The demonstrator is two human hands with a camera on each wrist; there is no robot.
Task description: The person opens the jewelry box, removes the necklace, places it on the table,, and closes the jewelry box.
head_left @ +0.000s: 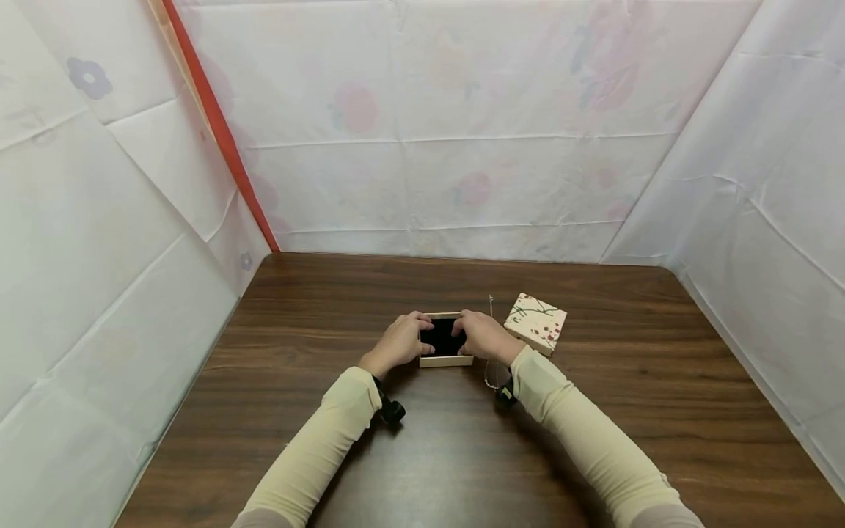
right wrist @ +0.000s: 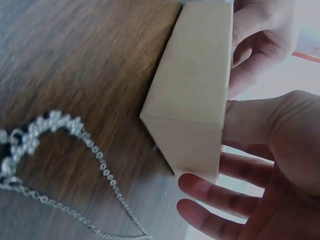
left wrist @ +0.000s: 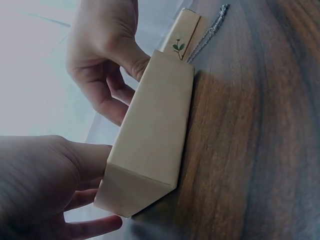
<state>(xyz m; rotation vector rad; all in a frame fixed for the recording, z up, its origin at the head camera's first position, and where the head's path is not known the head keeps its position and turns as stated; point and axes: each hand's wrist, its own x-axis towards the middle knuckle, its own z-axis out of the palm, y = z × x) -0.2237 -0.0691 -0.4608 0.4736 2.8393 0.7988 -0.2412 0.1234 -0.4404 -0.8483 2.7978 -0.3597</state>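
An open cream box (head_left: 446,361) with a black lining (head_left: 442,336) sits on the table between both hands. At its left end, my left hand (head_left: 397,340) reaches over the rim, thumb and fingertips spread on the black lining. My right hand (head_left: 485,336) does the same at the right end. Two fingers (right wrist: 215,195) of the right hand stay outside the end wall. The fingertips inside are hidden by the walls in both wrist views. Beside the right hand lies a silver chain necklace (right wrist: 107,172) with a beaded cluster, partly covered by that hand in the head view.
To the right of the box lies its cream lid (head_left: 536,323), printed with branches and red flowers. The brown wooden table (head_left: 317,293) is enclosed by white patterned sheets (head_left: 422,169) at the back and sides. A red strip (head_left: 221,128) runs down the back left corner.
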